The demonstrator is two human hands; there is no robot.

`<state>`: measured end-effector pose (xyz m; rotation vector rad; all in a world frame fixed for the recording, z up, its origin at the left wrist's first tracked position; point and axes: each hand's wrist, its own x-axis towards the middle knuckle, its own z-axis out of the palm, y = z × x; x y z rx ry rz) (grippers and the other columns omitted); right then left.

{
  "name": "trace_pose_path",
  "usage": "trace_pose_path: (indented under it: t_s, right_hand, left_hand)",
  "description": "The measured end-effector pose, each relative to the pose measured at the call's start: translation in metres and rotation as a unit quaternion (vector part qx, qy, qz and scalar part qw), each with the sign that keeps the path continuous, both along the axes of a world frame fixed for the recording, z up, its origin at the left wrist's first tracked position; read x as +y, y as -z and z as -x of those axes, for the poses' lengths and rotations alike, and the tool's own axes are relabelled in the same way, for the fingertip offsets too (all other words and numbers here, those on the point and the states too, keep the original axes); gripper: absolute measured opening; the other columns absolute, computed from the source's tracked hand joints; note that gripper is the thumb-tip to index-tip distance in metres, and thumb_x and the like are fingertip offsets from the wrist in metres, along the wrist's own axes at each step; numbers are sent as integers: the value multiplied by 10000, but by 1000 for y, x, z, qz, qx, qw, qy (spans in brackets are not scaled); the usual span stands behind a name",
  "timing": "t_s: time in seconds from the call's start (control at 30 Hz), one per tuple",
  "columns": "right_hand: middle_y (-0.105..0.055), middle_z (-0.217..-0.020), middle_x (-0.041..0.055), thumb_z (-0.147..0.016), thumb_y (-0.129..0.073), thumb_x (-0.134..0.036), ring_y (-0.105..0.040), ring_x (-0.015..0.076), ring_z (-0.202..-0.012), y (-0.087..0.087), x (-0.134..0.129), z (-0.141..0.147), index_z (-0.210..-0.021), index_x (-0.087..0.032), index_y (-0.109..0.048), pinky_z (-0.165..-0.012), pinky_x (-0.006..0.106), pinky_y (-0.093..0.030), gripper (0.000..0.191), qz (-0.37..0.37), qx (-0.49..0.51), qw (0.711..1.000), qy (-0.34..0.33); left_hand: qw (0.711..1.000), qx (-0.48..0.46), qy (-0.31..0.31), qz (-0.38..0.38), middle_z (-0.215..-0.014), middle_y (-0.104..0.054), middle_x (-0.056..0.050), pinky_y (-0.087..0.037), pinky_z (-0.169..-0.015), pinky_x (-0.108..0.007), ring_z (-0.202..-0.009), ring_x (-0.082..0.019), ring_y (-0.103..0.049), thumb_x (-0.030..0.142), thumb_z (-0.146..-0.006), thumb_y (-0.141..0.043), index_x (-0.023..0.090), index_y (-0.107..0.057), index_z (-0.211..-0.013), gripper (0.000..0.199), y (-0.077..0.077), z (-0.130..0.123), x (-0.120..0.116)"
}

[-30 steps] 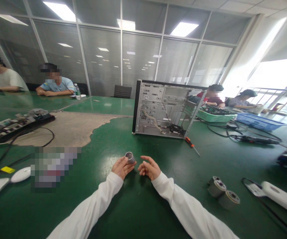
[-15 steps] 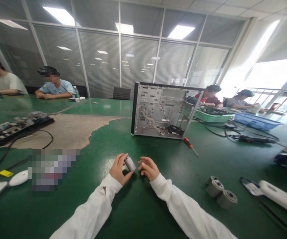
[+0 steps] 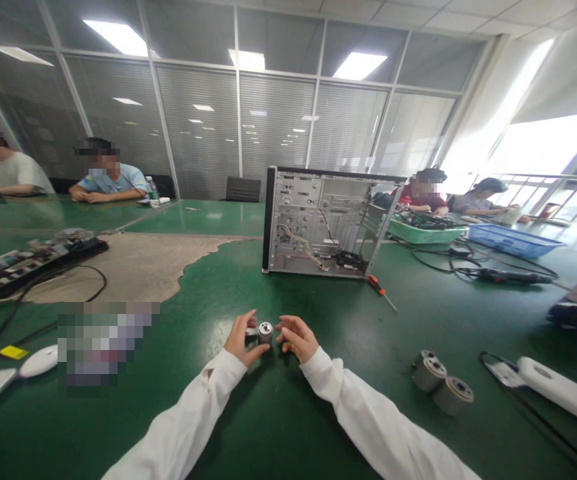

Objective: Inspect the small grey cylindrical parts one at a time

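One metal cylinder (image 3: 265,333), six o'clock: we're seemingly placing it, left hand (image 3: 238,343) (grip unclear), right hand (image 3: 300,340) apart, empty; release is calling for steadiness.

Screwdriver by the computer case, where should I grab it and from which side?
Probably best by its orange-and-black handle, with your right hand from above and the near side. It lies flat, the handle is thicker than the thin shaft, and its butt end sits close to the computer case, which crowds the far side.

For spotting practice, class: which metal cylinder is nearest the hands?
The metal cylinder between left hand and right hand; the other two cylinders stand farther right.
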<state>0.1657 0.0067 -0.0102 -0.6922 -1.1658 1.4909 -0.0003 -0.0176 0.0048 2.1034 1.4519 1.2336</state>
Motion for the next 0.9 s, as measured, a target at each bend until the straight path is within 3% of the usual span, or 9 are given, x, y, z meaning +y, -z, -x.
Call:
trace_pose_path:
  t_s: [0.13,0.43,0.6,0.73,0.9]
  right_hand:
    - [-545,-773,27,-627,-601,-321,-549,108,-565,1,1,0,-884,-188,-496,-372,175,-383,308,-5,-7,1000,-2]
    - [-553,-772,28,-621,-606,-317,-553,108,-563,2,1,0,-876,-184,-500,-367,173,-389,307,-11,-12,1000,-1]
    - [-553,-770,24,-619,-607,-317,-556,107,-566,0,0,-1,-877,-185,-504,-374,174,-394,308,-7,-13,1000,0]
    - [-558,-761,21,-611,-612,-322,-553,109,-561,0,0,0,-868,-188,-510,-376,182,-393,308,-7,-16,1000,1]
    - [-555,-766,26,-623,-600,-325,-552,107,-560,1,0,0,-879,-182,-510,-372,175,-384,306,-13,-20,1000,7]
  left_hand:
    - [999,11,13,34,-964,-558,-68,-424,-765,-351,-913,-207,-517,248,-571,-617,176,-435,-1058,525,5,1,3]
    - [986,125,33,-104,-891,-595,-55,-396,-767,-337,-868,-197,-518,237,-612,-533,181,-529,-853,247,-9,0,-2]
    - [974,164,23,-156,-916,-596,-41,-361,-810,-351,-917,-200,-497,215,-634,-490,205,-545,-853,226,-19,-6,-11]
    - [986,125,25,-112,-875,-599,-38,-377,-806,-354,-890,-204,-502,298,-588,-585,196,-539,-840,275,-16,-7,-9]
    - [998,51,-31,-6,-844,-570,-41,-421,-745,-328,-842,-196,-520,288,-526,-640,173,-536,-839,349,-7,-5,-4]
